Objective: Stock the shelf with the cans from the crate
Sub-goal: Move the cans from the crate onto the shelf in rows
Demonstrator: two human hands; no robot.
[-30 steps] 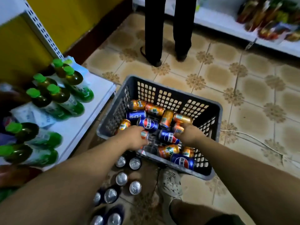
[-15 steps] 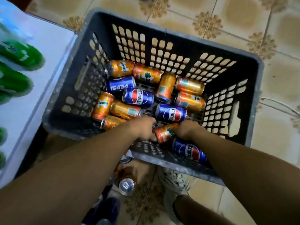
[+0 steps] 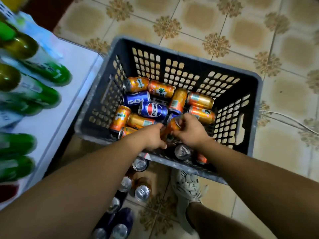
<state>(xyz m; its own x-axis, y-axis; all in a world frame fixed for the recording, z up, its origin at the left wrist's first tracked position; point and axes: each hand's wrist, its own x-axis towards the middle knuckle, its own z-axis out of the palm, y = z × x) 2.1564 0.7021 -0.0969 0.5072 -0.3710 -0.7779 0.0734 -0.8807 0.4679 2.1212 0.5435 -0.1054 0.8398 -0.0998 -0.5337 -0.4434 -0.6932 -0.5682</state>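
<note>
**Shelf** (image 3: pixel 57 107): far L, white, its edge running alongside the crate's L wall. It carries green bottles (image 3: pixel 43 73) lying down, blurred. There's a bare strip on the side nearest the crate.

**Floor cans** (image 3: pixel 142 193): low centre-L, upright, tops showing, betw. the shelf base and my shoe (image 3: pixel 188 187).

**Crate** (image 3: pixel 255 90): centre, grey, slotted, on the tiled floor. It holds mixed orange and blue cans (image 3: pixel 153 109), nearly all on their sides and jumbled. One stands upright by the near wall.

**L hand** (image 3: pixel 153 137): inside the crate near the front wall, knuckles up, fingers curled. It sits against the L side of the orange can. Can't tell whether I'm gripping that can or sth beneath it.

**Orange can** (image 3: pixel 170 126): betw. my two hands, tilted. Its long axis runs near-L to far-R, w/ the far end up at my R hand.

**R hand** (image 3: pixel 191 131): thumb and fingers wrapped round the can's far end, holding it.

**Cable** (image 3: pixel 284 118): far R, loose on the tiles, well apart from the crate's contents.

**Note:** the shelf lies L of both hands, so my L arm is the nearer one. My guess is the can has to travel L over the crate's L wall and be turned upright before it's set on the bare strip. Carrying it w/ the L hand looks like the shorter reach.
</note>
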